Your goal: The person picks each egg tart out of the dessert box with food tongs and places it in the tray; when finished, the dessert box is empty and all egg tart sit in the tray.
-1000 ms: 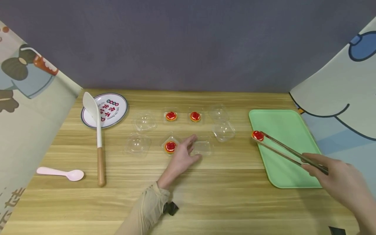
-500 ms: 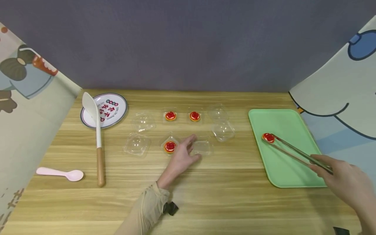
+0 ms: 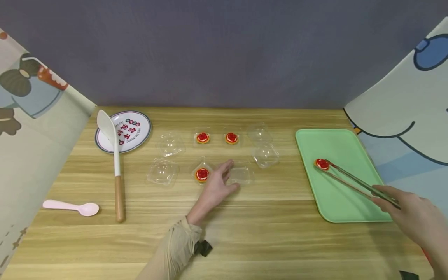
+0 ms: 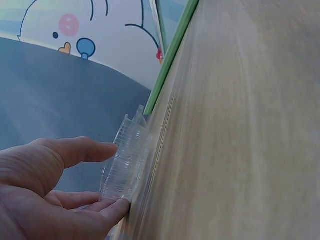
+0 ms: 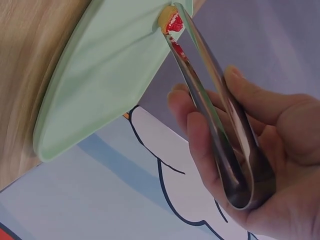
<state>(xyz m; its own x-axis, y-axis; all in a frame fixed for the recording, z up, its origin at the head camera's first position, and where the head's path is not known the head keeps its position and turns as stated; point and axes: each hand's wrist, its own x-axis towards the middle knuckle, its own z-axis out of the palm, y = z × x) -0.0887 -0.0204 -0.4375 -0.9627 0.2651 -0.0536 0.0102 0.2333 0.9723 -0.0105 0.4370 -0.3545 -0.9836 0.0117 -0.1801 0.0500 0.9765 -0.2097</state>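
The grip of the right hand [image 3: 414, 210] is clamped round the metal tongs [image 5: 201, 102], whose tips pinch a red-topped tart [image 3: 321, 164]. The tart lies over the left part of the green tray [image 3: 353, 155]; whether it touches the surface cannot be told. The tray occupies the counter's [image 3: 266, 233] right edge, nearer the far right corner.

The grip of the left hand [image 3: 216, 186] is apart, thumb and fingers spread at the left side of a clear container [image 3: 241, 176]; contact appears likely at the fingertips, though pressure cannot be judged. The hand crosses the counter from the near edge and fills the space between this container and a clear tub with a second tart [image 3: 202, 175].

Toward the far edge, two more tarts, the left one [image 3: 203, 138] and the right one [image 3: 231, 138], sit in clear tubs. Clear domes flank the group: a pair on the right [image 3: 265, 154], lying between container and tray, and a pair on the left [image 3: 163, 171]. In the far left corner, a white spatula [image 3: 117, 159] with a wooden handle lies across a printed plate [image 3: 141, 136]. A pink spoon [image 3: 66, 205] lies near the left edge.
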